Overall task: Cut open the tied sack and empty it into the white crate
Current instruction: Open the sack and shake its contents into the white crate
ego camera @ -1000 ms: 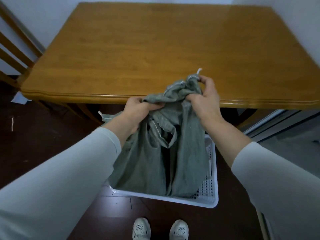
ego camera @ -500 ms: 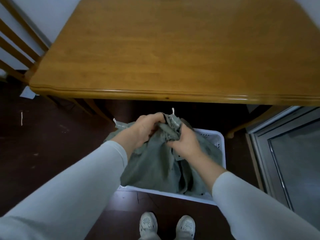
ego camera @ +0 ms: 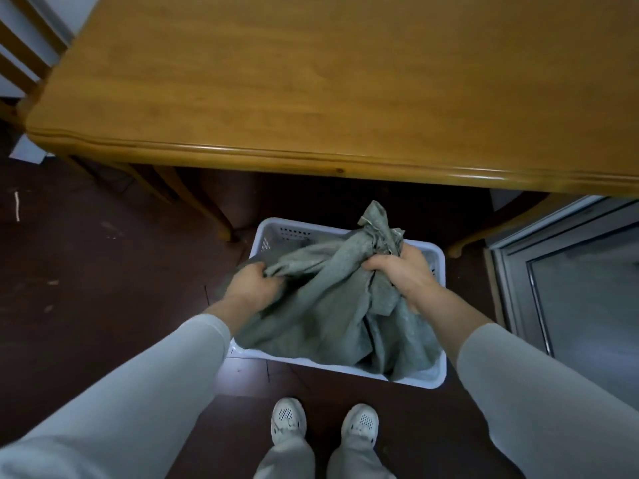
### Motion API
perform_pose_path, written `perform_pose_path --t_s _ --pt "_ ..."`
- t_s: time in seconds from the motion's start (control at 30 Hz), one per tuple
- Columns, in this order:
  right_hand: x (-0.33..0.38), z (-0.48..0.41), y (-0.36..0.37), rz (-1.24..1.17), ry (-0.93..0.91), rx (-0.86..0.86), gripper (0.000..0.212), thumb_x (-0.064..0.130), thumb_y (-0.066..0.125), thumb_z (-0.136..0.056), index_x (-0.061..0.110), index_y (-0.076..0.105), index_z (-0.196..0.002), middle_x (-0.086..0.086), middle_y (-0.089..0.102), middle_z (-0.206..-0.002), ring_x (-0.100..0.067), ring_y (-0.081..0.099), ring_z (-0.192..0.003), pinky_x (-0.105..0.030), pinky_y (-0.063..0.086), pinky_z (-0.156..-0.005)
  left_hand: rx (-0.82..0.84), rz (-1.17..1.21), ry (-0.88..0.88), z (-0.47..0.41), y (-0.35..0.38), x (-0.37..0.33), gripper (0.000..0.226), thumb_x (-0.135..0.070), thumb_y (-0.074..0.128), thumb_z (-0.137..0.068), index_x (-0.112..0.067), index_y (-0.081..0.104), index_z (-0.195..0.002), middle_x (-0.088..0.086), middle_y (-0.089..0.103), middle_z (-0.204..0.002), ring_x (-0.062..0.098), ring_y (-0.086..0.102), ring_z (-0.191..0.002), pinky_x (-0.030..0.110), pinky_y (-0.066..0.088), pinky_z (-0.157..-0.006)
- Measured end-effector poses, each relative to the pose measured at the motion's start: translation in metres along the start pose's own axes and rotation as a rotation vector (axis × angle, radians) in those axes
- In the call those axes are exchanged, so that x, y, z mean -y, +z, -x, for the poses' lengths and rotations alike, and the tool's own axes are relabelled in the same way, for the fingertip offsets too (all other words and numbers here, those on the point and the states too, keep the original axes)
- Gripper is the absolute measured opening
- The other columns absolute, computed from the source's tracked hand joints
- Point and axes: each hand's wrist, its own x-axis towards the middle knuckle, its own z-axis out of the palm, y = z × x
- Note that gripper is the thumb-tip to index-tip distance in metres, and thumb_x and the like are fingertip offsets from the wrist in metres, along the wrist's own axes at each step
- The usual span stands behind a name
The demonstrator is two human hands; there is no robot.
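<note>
A grey-green woven sack (ego camera: pixel 332 305) hangs limp over the white crate (ego camera: pixel 436 261) on the dark floor, its lower folds lying inside the crate. My left hand (ego camera: pixel 254 285) grips a bunch of the sack's cloth at the crate's left side. My right hand (ego camera: pixel 403 271) is closed around the sack's gathered neck, whose crumpled end sticks up past my fingers. The cloth hides whatever lies in the crate.
A wooden table (ego camera: pixel 311 98) overhangs just beyond the crate, its legs (ego camera: pixel 193 202) standing to the left. A glass-fronted metal frame (ego camera: pixel 570 288) stands at the right. My shoes (ego camera: pixel 323 423) are close to the crate's near rim. A chair back (ego camera: pixel 20 57) is at far left.
Both hands have lowered the sack from table-edge height down to the crate. They have moved apart, the right hand now holding the neck to the right.
</note>
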Motion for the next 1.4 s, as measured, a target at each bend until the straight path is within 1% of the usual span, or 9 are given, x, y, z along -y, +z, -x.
perform_pose_path --t_s 0.17,0.3,0.4,0.6,0.77,0.87,0.93,1.27,1.4 --pt "0.024 0.009 -0.013 -0.003 -0.077 -0.151 0.034 0.011 0.069 -0.073 0.016 0.061 -0.105 -0.007 0.068 -0.101 -0.028 0.064 -0.095 -0.045 0.053 -0.09 -0.058 0.556 -0.088 0.007 -0.023 -0.034 0.024 -0.023 0.061 -0.088 -0.002 0.066 -0.098 0.023 0.069 -0.105 0.037 0.066 -0.097 0.048 0.052 -0.094" --pt "0.053 0.028 -0.03 -0.035 -0.172 -0.254 0.038 0.011 0.071 -0.072 0.019 0.06 -0.107 -0.001 0.066 -0.099 -0.022 0.061 -0.096 -0.038 0.05 -0.089 -0.13 0.646 0.05 0.025 -0.057 -0.071 0.011 -0.024 0.069 -0.082 -0.014 0.065 -0.079 0.016 0.072 -0.097 0.031 0.068 -0.093 0.046 0.054 -0.091" --pt "0.06 0.042 -0.04 -0.18 -0.194 -0.37 0.033 0.01 0.073 -0.069 0.02 0.06 -0.098 0.004 0.063 -0.089 -0.02 0.06 -0.091 -0.036 0.05 -0.088 -0.151 0.773 0.102 0.039 -0.075 -0.088 0.009 -0.024 0.073 -0.078 -0.019 0.067 -0.083 0.006 0.072 -0.093 0.024 0.069 -0.091 0.039 0.055 -0.09" --pt "0.072 0.061 -0.052 -0.231 -0.239 -0.456 0.034 0.008 0.068 -0.06 0.01 0.065 -0.094 -0.006 0.068 -0.091 -0.026 0.065 -0.086 -0.042 0.055 -0.083 -0.144 0.985 0.036 0.056 -0.088 -0.097 0.015 -0.022 0.072 -0.079 -0.017 0.064 -0.091 0.006 0.07 -0.095 0.026 0.068 -0.09 0.043 0.054 -0.09" --pt "0.083 0.073 -0.054 -0.3 -0.27 -0.497 0.034 0.007 0.065 -0.057 0.012 0.064 -0.09 -0.003 0.067 -0.087 -0.026 0.064 -0.085 -0.041 0.056 -0.081 -0.093 0.982 0.02 0.067 -0.093 -0.11 0.013 -0.025 0.067 -0.084 -0.017 0.058 -0.089 0.006 0.067 -0.093 0.026 0.066 -0.089 0.043 0.054 -0.088" --pt "0.095 0.084 -0.06 -0.333 -0.343 -0.49 0.03 0.001 0.064 -0.059 0.009 0.062 -0.087 -0.001 0.063 -0.083 -0.022 0.061 -0.081 -0.033 0.052 -0.074 -0.088 1.044 0.008 0.074 -0.099 -0.119 0.042 -0.028 0.067 -0.082 -0.013 0.056 -0.119 0.009 0.067 -0.104 0.029 0.066 -0.092 0.045 0.054 -0.089" --pt "0.101 0.09 -0.06 -0.416 -0.372 -0.501 0.025 -0.002 0.063 -0.06 0.01 0.06 -0.081 0.001 0.061 -0.079 -0.021 0.059 -0.077 -0.032 0.05 -0.071 -0.093 1.07 0.022 0.075 -0.105 -0.125 0.052 -0.03 0.067 -0.081 -0.014 0.05 -0.127 0.01 0.065 -0.108 0.03 0.065 -0.095 0.046 0.053 -0.089" --pt "0.134 0.112 -0.067 -0.561 -0.449 -0.476 0.025 -0.004 0.064 -0.058 0.018 0.06 -0.068 0.002 0.061 -0.072 -0.024 0.063 -0.079 -0.034 0.053 -0.071 -0.04 1.066 0.077 0.089 -0.131 -0.15 0.049 -0.031 0.061 -0.083 -0.014 0.051 -0.128 0.012 0.069 -0.107 0.032 0.068 -0.091 0.04 0.057 -0.074" --pt "0.155 0.126 -0.076 -0.616 -0.477 -0.429 0.022 -0.007 0.064 -0.059 0.003 0.065 -0.079 -0.003 0.061 -0.071 -0.023 0.063 -0.071 -0.027 0.05 -0.059 0.062 1.098 0.12 0.095 -0.136 -0.159 0.048 -0.035 0.057 -0.079 -0.015 0.06 -0.122 0.011 0.074 -0.104 0.033 0.071 -0.091 0.046 0.057 -0.079"
